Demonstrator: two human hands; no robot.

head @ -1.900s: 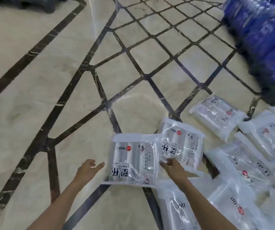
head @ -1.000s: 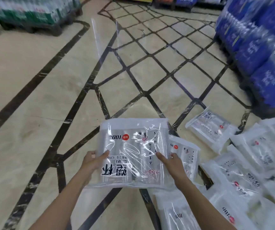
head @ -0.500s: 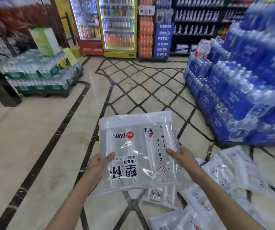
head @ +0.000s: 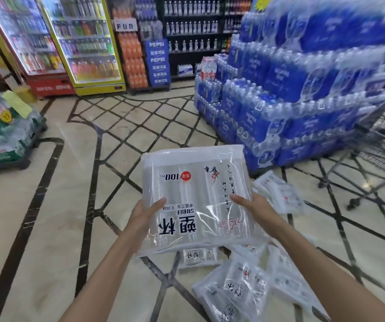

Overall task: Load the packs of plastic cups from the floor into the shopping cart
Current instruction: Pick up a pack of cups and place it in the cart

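Pack of plastic cups [head: 198, 201] rides flat between my left hand [head: 144, 213] and right hand [head: 255, 209], each clamped on a side edge, clear of the floor [head: 54, 205]; it looks light, crushable and slick-wrapped, so edge grips suit it for the shopping cart [head: 382, 145].

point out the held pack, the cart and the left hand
held pack [head: 194, 189], head view, on its clear front
cart [head: 382, 145], head view, on its wire basket side
left hand [head: 144, 216], head view, on the back of the hand

Held pack [head: 196, 201] above floor packs [head: 238, 289], cart [head: 382, 140] right
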